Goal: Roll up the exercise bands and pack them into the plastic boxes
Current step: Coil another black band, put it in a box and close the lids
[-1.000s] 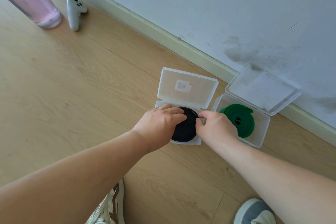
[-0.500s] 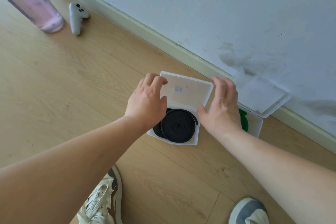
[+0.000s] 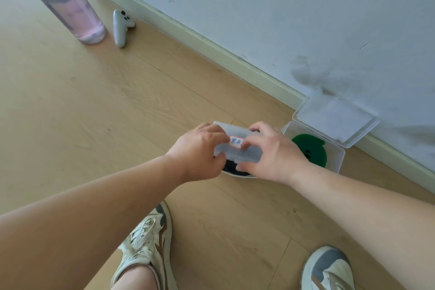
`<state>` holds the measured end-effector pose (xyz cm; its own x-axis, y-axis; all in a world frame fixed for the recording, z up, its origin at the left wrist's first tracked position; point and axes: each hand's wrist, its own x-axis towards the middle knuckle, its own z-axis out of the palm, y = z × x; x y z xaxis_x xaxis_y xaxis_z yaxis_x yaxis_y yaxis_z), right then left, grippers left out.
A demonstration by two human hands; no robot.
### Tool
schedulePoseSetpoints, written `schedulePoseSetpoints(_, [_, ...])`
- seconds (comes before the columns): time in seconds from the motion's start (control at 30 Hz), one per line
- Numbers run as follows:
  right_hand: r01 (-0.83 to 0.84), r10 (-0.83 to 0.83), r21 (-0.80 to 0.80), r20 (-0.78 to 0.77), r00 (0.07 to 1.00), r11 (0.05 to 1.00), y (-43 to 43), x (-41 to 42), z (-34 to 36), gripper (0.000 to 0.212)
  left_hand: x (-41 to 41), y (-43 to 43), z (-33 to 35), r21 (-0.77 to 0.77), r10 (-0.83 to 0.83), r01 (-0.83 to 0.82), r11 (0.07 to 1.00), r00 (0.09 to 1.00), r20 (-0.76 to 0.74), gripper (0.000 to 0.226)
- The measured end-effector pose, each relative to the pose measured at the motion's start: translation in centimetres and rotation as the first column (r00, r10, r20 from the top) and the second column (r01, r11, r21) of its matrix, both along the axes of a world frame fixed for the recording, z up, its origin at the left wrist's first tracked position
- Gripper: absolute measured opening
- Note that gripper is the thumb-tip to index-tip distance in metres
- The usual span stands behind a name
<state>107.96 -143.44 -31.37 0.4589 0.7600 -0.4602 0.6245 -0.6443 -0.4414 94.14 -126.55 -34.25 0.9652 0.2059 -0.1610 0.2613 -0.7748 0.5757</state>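
In the upper left of the frame we see a water bottle (image 3: pixel 70 14) with pink liquid standing on the wooden floor (image 3: pixel 117 113), and just right of it a white controller (image 3: pixel 121 27) lying near the skirting board (image 3: pixel 211 54) under the scuffed wall (image 3: pixel 282 19). At centre right, a second box (image 3: pixel 339 160) sits against the skirting with its raised lid (image 3: pixel 334 122) leaning back towards the wall and a rolled green band (image 3: pixel 310 148) lying inside it. Two pale shoes fill the bottom edge, the left shoe (image 3: pixel 150 242) and the right shoe (image 3: pixel 329 268), well clear of the boxes. In the middle of the frame both hands meet over the front box (image 3: pixel 237 175), just left of the second box, and they block most of our view of it. The left hand (image 3: pixel 197 150) has its fingers curled over the left end of the hinged lid (image 3: pixel 249 153), thumb under the near edge. The right hand (image 3: pixel 275 153) pinches the right end, fingers bent over the top and thumb low at the front. The lid is tilted down over the box, not flat, and carries a small label (image 3: pixel 236 142) whose writing we cannot read. The rolled black band (image 3: pixel 235 169) lies inside the front box, only a dark sliver showing under the lid between the two thumbs. Of the box itself we see just a thin white rim. The bottle's top and the right shoe are cut off by the frame.
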Motion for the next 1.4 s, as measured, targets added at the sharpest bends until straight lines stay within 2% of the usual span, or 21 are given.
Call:
schedulePoseSetpoints(0.07, [-0.074, 0.075, -0.077, -0.002, 0.997, 0.994, -0.1, -0.7, -1.3, 0.054, -1.2, -0.6, -1.5, -0.009, -0.019, 0.019, 1.0, 1.0, -0.021, 0.034])
schedulePoseSetpoints(0.17, [-0.08, 0.083, -0.151, 0.018, 0.996, 0.985, -0.3, -1.4, -3.2, 0.069, -2.1, -1.2, -2.6, 0.038, -0.088, 0.088, 0.995, 0.996, -0.002, 0.039])
schedulePoseSetpoints(0.33, [-0.115, 0.157, -0.191, 0.223, 0.962, 0.975, 0.1, -1.5, -4.8, 0.065, -1.6, -1.4, -2.9, 0.105, -0.098, 0.094, 0.99, 0.994, 0.038, 0.048])
schedulePoseSetpoints(0.4, [-0.123, 0.16, -0.162, 0.242, 0.957, 0.979, 0.5, -1.0, -4.5, 0.063, -1.3, -1.6, -3.0, 0.137, -0.114, 0.11, 0.984, 0.993, 0.019, 0.055])
schedulePoseSetpoints(0.47, [-0.071, 0.09, -0.12, 0.16, 0.983, 0.99, 1.1, -0.2, -3.5, 0.06, -1.0, -1.6, -2.9, 0.15, -0.113, 0.11, 0.983, 0.993, 0.016, 0.062])
schedulePoseSetpoints(0.53, [0.051, -0.054, -0.126, -0.017, 0.998, 0.991, 1.8, 0.9, -2.0, 0.062, -0.5, -1.3, -2.5, 0.119, -0.087, 0.081, 0.99, 0.995, 0.049, 0.059])
schedulePoseSetpoints(0.6, [0.12, -0.157, -0.189, -0.196, 0.968, 0.975, 2.1, 1.9, -1.2, 0.066, 0.1, -0.8, -2.2, 0.046, -0.047, 0.044, 0.998, 0.997, 0.059, 0.05])
schedulePoseSetpoints(0.67, [0.131, -0.194, -0.227, -0.281, 0.94, 0.965, 1.8, 2.4, -1.2, 0.064, 0.8, -0.8, -1.9, -0.019, -0.018, 0.018, 1.0, 1.0, 0.014, 0.044])
schedulePoseSetpoints(0.77, [0.203, -0.252, -0.19, -0.286, 0.925, 0.961, 1.2, 2.5, -1.5, 0.063, 1.8, -0.8, -1.6, -0.078, 0.054, -0.057, 0.995, 0.998, -0.039, 0.041])
schedulePoseSetpoints(0.87, [0.307, -0.331, -0.13, -0.244, 0.912, 0.943, 1.1, 3.1, -1.5, 0.052, 3.4, 0.1, -0.8, -0.097, 0.122, -0.135, 0.986, 0.985, -0.125, 0.042])
schedulePoseSetpoints(0.97, [0.381, -0.398, -0.116, -0.281, 0.873, 0.917, 1.4, 3.6, -1.8, 0.046, 4.6, 0.7, -0.2, -0.112, 0.197, -0.228, 0.967, 0.952, -0.234, 0.04])
schedulePoseSetpoints(1.1, [0.432, -0.456, -0.147, -0.345, 0.821, 0.89, 2.0, 4.1, -1.6, 0.045, 5.5, 0.5, 0.3, -0.115, 0.244, -0.283, 0.952, 0.93, -0.274, 0.035])
schedulePoseSetpoints(1.2, [0.432, -0.47, -0.184, -0.348, 0.811, 0.883, 2.5, 4.5, -1.2, 0.051, 5.7, 0.5, 0.7, -0.107, 0.239, -0.283, 0.953, 0.922, -0.303, 0.035])
schedulePoseSetpoints(1.4, [0.347, -0.406, -0.227, -0.311, 0.86, 0.91, 3.2, 3.5, -0.8, 0.059, 4.9, 0.0, 0.4, -0.114, 0.233, -0.28, 0.953, 0.92, -0.313, 0.039])
